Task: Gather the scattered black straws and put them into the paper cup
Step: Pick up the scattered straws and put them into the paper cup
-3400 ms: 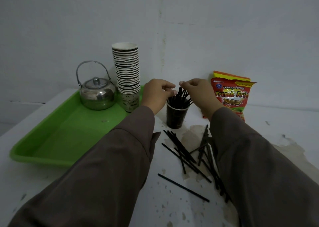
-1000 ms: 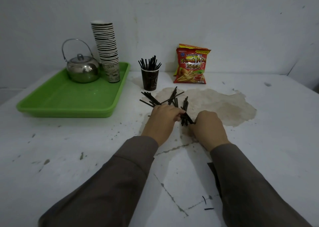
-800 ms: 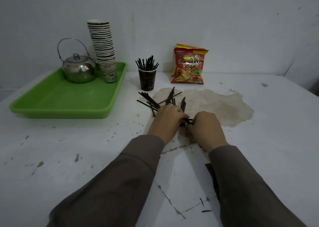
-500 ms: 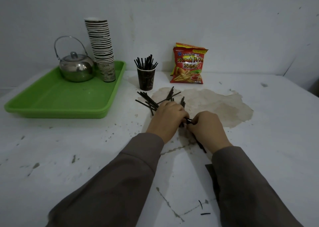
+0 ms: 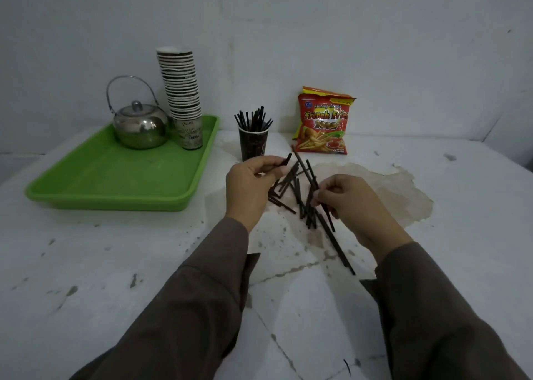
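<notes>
Straws (image 5: 300, 197) heaped mid-table, too tangled to count; more upright in paper cup (image 5: 253, 148). Left hand (image 5: 250, 186) pinches one straw; right hand (image 5: 350, 203) pinches several. Table (image 5: 101, 264) bare near front edge; one tray (image 5: 115, 177) left.

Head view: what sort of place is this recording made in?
Probably a plain indoor drinks or snack corner, not a lab: a worn white table against a bare wall, a green tray holding a steel kettle and stacked paper cups, plus a French-fries snack bag.
</notes>
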`<move>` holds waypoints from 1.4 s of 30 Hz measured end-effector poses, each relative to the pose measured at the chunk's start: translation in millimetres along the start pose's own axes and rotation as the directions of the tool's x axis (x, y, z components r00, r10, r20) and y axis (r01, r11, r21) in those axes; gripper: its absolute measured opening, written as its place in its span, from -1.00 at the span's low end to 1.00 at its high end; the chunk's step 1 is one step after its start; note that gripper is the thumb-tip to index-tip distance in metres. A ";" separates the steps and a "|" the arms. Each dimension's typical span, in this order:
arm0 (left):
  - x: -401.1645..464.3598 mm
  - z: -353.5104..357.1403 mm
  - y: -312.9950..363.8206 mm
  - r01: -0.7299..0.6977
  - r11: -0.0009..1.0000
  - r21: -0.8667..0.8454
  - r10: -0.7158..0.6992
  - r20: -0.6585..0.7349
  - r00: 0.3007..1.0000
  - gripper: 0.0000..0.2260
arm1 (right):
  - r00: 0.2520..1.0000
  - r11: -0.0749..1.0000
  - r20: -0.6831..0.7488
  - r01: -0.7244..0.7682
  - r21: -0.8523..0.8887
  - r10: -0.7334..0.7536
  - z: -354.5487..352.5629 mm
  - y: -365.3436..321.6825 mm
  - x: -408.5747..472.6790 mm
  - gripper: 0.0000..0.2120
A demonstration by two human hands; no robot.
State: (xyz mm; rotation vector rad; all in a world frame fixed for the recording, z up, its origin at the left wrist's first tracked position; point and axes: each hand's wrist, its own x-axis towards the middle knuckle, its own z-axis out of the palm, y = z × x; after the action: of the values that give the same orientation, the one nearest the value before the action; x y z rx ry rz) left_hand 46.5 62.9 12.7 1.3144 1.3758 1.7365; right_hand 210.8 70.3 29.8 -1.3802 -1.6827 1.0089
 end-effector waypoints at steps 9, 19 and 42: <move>60.1 -20.6 41.8 -0.017 0.990 -0.137 0.014 -0.019 1.000 -0.82 | 0.993 0.970 0.006 0.117 0.214 -0.121 11.0 -59.0 60.6 -0.90; 144.1 -36.0 66.3 -0.115 0.991 -0.073 0.104 -0.134 0.986 -0.77 | 0.961 0.958 -0.149 0.254 0.137 -0.234 30.7 -109.9 151.3 -0.88; 167.3 -33.3 -17.6 -0.138 0.706 0.695 0.206 -0.015 0.978 -0.64 | 0.982 0.932 0.089 0.184 -0.312 -0.164 64.5 -87.7 205.8 -0.55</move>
State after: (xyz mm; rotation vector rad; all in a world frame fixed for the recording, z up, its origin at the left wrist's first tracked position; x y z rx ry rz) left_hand -47.6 200.0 54.7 1.8131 2.1510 1.4370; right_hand 83.3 254.8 92.3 -1.3788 -2.0442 0.7050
